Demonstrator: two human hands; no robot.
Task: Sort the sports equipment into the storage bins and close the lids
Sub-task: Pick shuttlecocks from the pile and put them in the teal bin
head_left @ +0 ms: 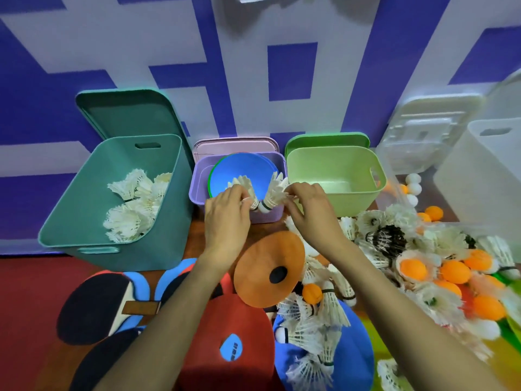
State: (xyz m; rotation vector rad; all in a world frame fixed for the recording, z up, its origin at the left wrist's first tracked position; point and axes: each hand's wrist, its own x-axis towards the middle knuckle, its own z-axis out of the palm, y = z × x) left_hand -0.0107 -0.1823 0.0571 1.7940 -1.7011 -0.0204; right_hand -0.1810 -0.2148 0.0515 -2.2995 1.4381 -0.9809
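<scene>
Together — left hand (225, 211) pinches a shuttlecock (243, 185); right hand (307, 206) pinches another shuttlecock (275, 191)

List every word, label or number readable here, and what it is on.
Nothing can be read for certain.
Blue oval logo on the red cover: dark marks, too blurred to read.
Brown tag: no text visible.
Wall: huge white shapes, perhaps cropped characters, illegible.
</scene>
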